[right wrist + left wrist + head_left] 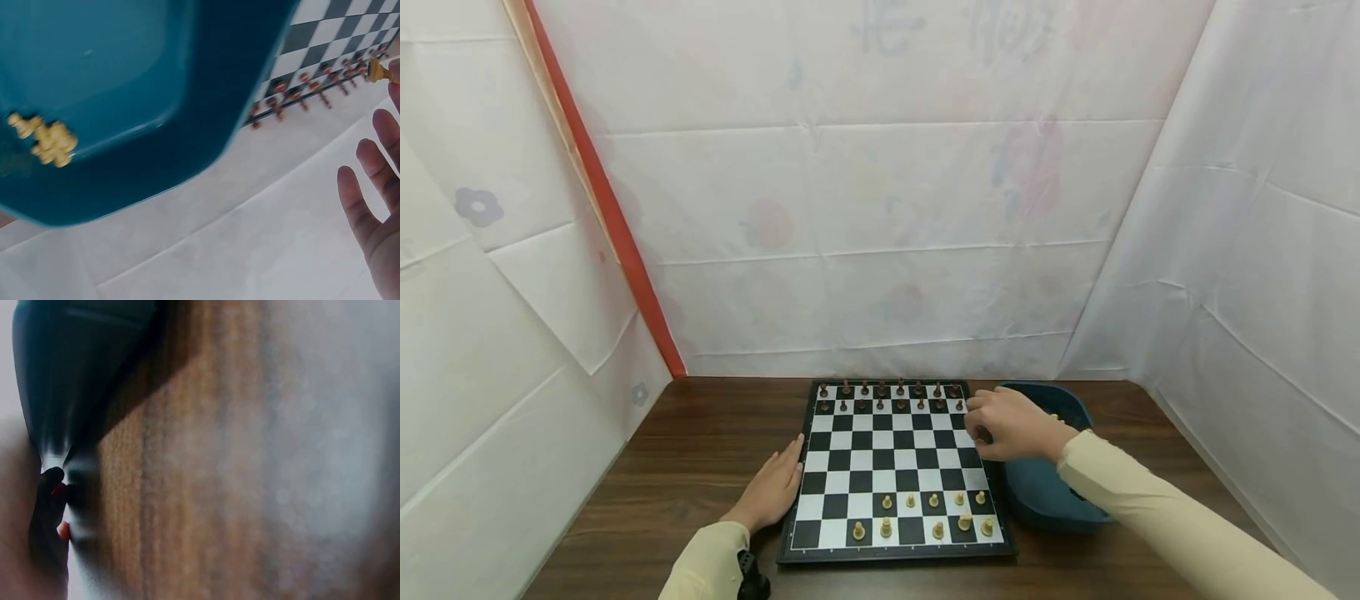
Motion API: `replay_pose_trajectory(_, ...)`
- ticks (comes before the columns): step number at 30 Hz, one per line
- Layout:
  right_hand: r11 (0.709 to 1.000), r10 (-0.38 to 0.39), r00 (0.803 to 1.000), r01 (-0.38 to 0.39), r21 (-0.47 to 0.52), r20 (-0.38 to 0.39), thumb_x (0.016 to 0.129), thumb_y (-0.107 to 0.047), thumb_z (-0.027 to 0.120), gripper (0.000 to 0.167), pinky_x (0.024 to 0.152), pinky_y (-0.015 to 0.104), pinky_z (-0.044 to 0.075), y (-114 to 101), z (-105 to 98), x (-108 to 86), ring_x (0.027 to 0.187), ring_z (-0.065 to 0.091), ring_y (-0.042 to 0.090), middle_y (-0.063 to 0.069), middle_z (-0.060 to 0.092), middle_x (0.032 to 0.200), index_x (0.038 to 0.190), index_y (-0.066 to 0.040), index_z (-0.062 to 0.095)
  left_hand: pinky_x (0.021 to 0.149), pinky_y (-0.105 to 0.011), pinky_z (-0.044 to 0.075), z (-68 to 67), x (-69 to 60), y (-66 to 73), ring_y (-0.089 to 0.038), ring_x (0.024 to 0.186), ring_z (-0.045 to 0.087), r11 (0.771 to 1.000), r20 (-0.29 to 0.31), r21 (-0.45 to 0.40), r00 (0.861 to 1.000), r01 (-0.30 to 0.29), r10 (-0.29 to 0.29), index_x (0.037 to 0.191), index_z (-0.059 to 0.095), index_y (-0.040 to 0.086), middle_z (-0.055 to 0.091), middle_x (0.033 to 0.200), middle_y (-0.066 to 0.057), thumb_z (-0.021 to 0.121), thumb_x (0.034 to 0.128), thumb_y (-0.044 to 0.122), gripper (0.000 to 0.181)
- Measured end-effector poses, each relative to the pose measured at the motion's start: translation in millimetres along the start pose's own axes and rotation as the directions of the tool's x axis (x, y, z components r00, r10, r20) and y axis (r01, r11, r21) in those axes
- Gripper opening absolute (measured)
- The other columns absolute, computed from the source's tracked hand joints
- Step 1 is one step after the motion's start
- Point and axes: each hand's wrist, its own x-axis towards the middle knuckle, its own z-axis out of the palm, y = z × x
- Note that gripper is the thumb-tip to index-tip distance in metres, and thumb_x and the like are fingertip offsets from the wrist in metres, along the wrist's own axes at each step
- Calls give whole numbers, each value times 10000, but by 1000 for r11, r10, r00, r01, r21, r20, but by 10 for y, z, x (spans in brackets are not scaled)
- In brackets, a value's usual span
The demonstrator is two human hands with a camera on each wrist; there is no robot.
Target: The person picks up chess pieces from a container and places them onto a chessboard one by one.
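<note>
A chessboard (862,460) lies on the wooden table. My left hand (772,486) rests flat against its left edge, fingers straight. Over the board's right edge is my right hand (1011,423), beside a blue basin (1048,496). In the right wrist view it pinches a pale yellow chess piece (377,70) at the fingertips, the other fingers spread. Several yellow pieces (53,142) lie inside the basin. Dark red pieces (882,389) fill two rows at the far side. Near the front edge stand several yellow pieces (886,527). The left wrist view is blurred.
The brown table (700,467) extends to both sides of the board. White patterned sheets (880,208) hang behind and at the sides, and a red strip (617,217) runs down the left corner.
</note>
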Motion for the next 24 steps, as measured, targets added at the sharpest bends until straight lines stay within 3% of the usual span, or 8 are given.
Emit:
replay_pose_trajectory(13,994,-101,995,100,45,9,758,-276,744,84,632,266,434,-373,85,397,729,495,54,-124,556,784,730,-284,664,1136,-522,154,0,-3,13,-348,1388,271,1000,9,-2,1000,19,-19,1494,214,-33,296,1502,-228,342,1030,184,528)
replay_pose_trajectory(18,987,-143,990,144,67,-7,761,-290,736,75,579,233,410,-482,141,514,689,461,40,-104,554,777,754,-276,663,1137,-515,156,-2,11,39,-340,1391,269,1000,2,5,1000,14,-14,1495,216,-30,302,1503,-218,342,1031,186,528)
replay_pose_trajectory(24,972,-193,981,191,136,-4,784,-270,718,54,610,202,397,-628,233,650,690,444,6,-115,563,797,765,-282,669,1137,-512,161,5,21,40,-340,1389,272,1000,-3,9,1000,6,-6,1491,222,-37,308,1500,-217,343,1030,180,523)
